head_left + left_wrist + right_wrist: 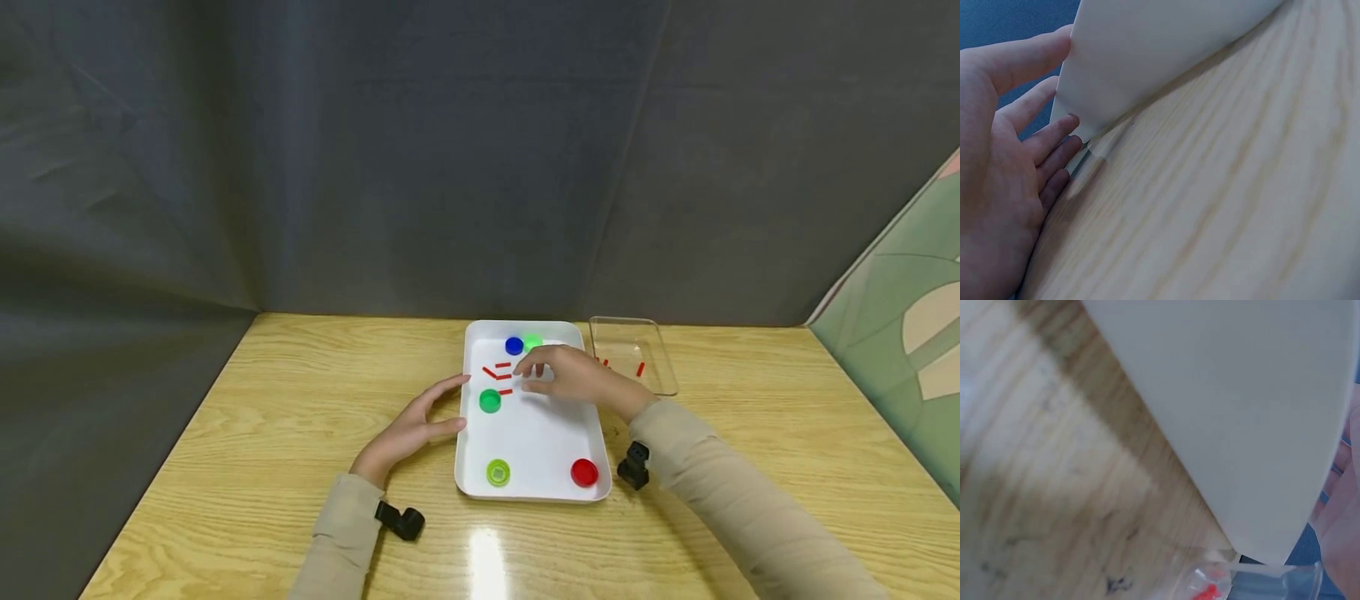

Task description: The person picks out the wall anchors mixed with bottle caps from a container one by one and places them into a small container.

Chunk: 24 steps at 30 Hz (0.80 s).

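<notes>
A white tray (555, 433) lies on the table, with several thin red sticks (503, 377) in its upper left. My left hand (408, 429) is spread along the tray's left side, thumb and forefinger reaching its rim; in the left wrist view the fingertips (1063, 39) meet the white wall. Over the upper tray, just right of the red sticks, my right hand (566, 375) is held with fingers bent downward and thumb apart, nothing visible between them. A green cap (490, 401) sits below the sticks. In the right wrist view the tray wall hides most of the right fingers.
A blue cap (513, 346) and a bright green one (532, 342) lie at the tray's far end. Near its front are a lime cap (498, 472) and a red cap (584, 472). A clear box (663, 367) with several red sticks stands right of the tray.
</notes>
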Each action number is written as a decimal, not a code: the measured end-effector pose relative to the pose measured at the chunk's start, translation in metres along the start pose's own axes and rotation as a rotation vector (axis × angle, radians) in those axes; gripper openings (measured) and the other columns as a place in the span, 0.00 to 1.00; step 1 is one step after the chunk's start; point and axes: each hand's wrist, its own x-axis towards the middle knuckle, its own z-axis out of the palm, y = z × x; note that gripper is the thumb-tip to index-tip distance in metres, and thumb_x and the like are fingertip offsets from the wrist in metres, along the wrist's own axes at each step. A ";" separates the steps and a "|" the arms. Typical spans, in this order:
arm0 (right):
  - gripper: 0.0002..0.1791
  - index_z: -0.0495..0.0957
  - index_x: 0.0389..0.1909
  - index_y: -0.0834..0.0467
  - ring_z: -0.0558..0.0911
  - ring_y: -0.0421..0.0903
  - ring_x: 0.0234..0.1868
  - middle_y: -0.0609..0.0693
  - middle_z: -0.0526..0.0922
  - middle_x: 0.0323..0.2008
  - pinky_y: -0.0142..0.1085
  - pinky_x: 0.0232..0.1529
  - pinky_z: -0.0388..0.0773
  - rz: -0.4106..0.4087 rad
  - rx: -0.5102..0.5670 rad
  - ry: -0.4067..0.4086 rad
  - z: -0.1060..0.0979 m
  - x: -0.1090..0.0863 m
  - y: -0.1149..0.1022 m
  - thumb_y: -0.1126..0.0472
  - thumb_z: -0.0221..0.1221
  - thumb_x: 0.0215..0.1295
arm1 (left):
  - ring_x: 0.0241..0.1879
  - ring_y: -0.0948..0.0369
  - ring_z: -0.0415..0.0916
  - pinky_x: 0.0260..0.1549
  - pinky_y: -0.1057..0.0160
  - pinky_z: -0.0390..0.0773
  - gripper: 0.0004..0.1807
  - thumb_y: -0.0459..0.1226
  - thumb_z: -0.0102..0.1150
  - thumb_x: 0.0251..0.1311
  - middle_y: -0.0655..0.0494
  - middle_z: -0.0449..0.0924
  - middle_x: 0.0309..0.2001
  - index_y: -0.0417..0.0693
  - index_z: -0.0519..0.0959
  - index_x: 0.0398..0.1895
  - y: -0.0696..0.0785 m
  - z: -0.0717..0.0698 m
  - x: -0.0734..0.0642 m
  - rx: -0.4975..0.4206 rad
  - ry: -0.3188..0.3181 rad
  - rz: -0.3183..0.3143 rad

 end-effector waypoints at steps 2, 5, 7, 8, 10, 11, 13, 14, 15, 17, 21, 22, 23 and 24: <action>0.13 0.86 0.47 0.55 0.79 0.41 0.39 0.41 0.85 0.39 0.36 0.40 0.76 0.010 -0.005 -0.024 0.000 0.003 -0.002 0.57 0.68 0.63 | 0.75 0.56 0.46 0.71 0.44 0.47 0.35 0.40 0.64 0.65 0.60 0.54 0.75 0.65 0.63 0.74 0.000 0.000 0.000 -0.002 -0.002 -0.005; 0.14 0.85 0.48 0.55 0.78 0.41 0.39 0.41 0.85 0.39 0.35 0.40 0.76 0.019 -0.011 -0.051 -0.001 0.006 -0.004 0.57 0.68 0.63 | 0.75 0.57 0.46 0.71 0.44 0.47 0.35 0.41 0.64 0.65 0.61 0.54 0.75 0.65 0.63 0.74 0.000 0.000 0.000 -0.001 -0.004 -0.009; 0.13 0.86 0.48 0.55 0.78 0.40 0.38 0.41 0.84 0.38 0.35 0.39 0.76 0.013 -0.012 -0.065 -0.001 0.009 -0.005 0.58 0.68 0.63 | 0.75 0.56 0.46 0.71 0.43 0.47 0.35 0.40 0.63 0.66 0.60 0.54 0.76 0.65 0.63 0.74 -0.001 -0.001 0.001 0.001 -0.006 -0.008; 0.13 0.86 0.48 0.55 0.78 0.40 0.38 0.41 0.84 0.37 0.35 0.39 0.76 0.007 -0.011 -0.072 -0.001 0.009 -0.006 0.58 0.68 0.63 | 0.75 0.56 0.45 0.71 0.43 0.47 0.35 0.40 0.63 0.66 0.60 0.54 0.76 0.64 0.63 0.74 -0.001 -0.001 0.001 0.002 -0.006 -0.008; 0.12 0.86 0.47 0.56 0.78 0.40 0.37 0.40 0.83 0.36 0.35 0.40 0.76 -0.011 -0.002 -0.091 -0.001 0.011 -0.007 0.59 0.68 0.63 | 0.75 0.56 0.45 0.71 0.43 0.47 0.35 0.39 0.63 0.66 0.60 0.54 0.76 0.64 0.63 0.74 -0.001 -0.002 0.000 0.001 -0.006 -0.010; 0.12 0.86 0.46 0.56 0.78 0.40 0.37 0.41 0.83 0.35 0.35 0.40 0.76 -0.023 0.005 -0.100 -0.001 0.012 -0.007 0.59 0.68 0.63 | 0.75 0.56 0.45 0.71 0.43 0.47 0.35 0.39 0.63 0.66 0.60 0.54 0.76 0.64 0.63 0.74 -0.001 -0.002 0.000 -0.003 -0.007 -0.012; 0.11 0.86 0.45 0.57 0.78 0.40 0.36 0.41 0.83 0.34 0.35 0.40 0.77 -0.042 0.019 -0.116 -0.001 0.013 -0.008 0.61 0.68 0.62 | 0.75 0.56 0.45 0.71 0.43 0.47 0.35 0.40 0.63 0.66 0.60 0.54 0.75 0.64 0.63 0.74 -0.001 -0.002 0.000 -0.009 -0.006 -0.013; 0.10 0.86 0.44 0.57 0.77 0.40 0.36 0.41 0.83 0.33 0.35 0.40 0.77 -0.047 0.026 -0.124 0.000 0.014 -0.008 0.62 0.68 0.62 | 0.75 0.56 0.45 0.71 0.44 0.47 0.35 0.40 0.63 0.66 0.60 0.54 0.75 0.64 0.63 0.74 0.000 -0.002 0.000 -0.013 -0.006 -0.015; 0.10 0.86 0.44 0.57 0.77 0.40 0.36 0.41 0.82 0.33 0.35 0.41 0.77 -0.055 0.030 -0.131 0.001 0.014 -0.007 0.63 0.68 0.61 | 0.75 0.56 0.45 0.71 0.44 0.47 0.35 0.40 0.63 0.66 0.60 0.54 0.75 0.64 0.63 0.74 0.000 -0.002 0.000 -0.018 -0.007 -0.016; 0.09 0.86 0.43 0.56 0.77 0.40 0.35 0.41 0.82 0.32 0.34 0.41 0.77 -0.070 0.029 -0.141 0.003 0.017 -0.005 0.64 0.69 0.61 | 0.75 0.56 0.45 0.71 0.44 0.47 0.35 0.40 0.64 0.66 0.60 0.54 0.75 0.64 0.63 0.74 0.000 -0.003 0.000 -0.029 -0.009 -0.015; 0.08 0.87 0.42 0.55 0.76 0.39 0.35 0.40 0.81 0.31 0.33 0.42 0.77 -0.098 0.007 -0.149 0.008 0.021 -0.001 0.65 0.68 0.61 | 0.75 0.56 0.45 0.71 0.44 0.47 0.35 0.40 0.64 0.65 0.60 0.54 0.76 0.64 0.63 0.74 0.000 -0.003 0.000 -0.037 -0.013 -0.016; 0.08 0.87 0.41 0.54 0.76 0.38 0.35 0.40 0.81 0.31 0.33 0.41 0.77 -0.099 -0.002 -0.150 0.009 0.022 -0.001 0.65 0.68 0.61 | 0.75 0.56 0.45 0.71 0.43 0.47 0.35 0.40 0.64 0.65 0.60 0.54 0.76 0.64 0.63 0.74 0.000 -0.003 0.000 -0.037 -0.013 -0.015; 0.08 0.87 0.41 0.54 0.75 0.38 0.34 0.39 0.80 0.31 0.32 0.41 0.76 -0.099 -0.011 -0.151 0.010 0.022 -0.001 0.64 0.68 0.61 | 0.75 0.56 0.44 0.71 0.43 0.46 0.35 0.40 0.63 0.66 0.60 0.54 0.76 0.63 0.63 0.74 -0.001 -0.002 0.000 -0.036 -0.013 -0.014; 0.08 0.87 0.41 0.54 0.75 0.38 0.34 0.40 0.80 0.31 0.32 0.40 0.76 -0.101 -0.020 -0.151 0.011 0.023 -0.002 0.65 0.68 0.60 | 0.75 0.56 0.44 0.71 0.43 0.46 0.35 0.40 0.63 0.66 0.60 0.54 0.76 0.63 0.63 0.74 -0.001 -0.002 0.000 -0.034 -0.012 -0.011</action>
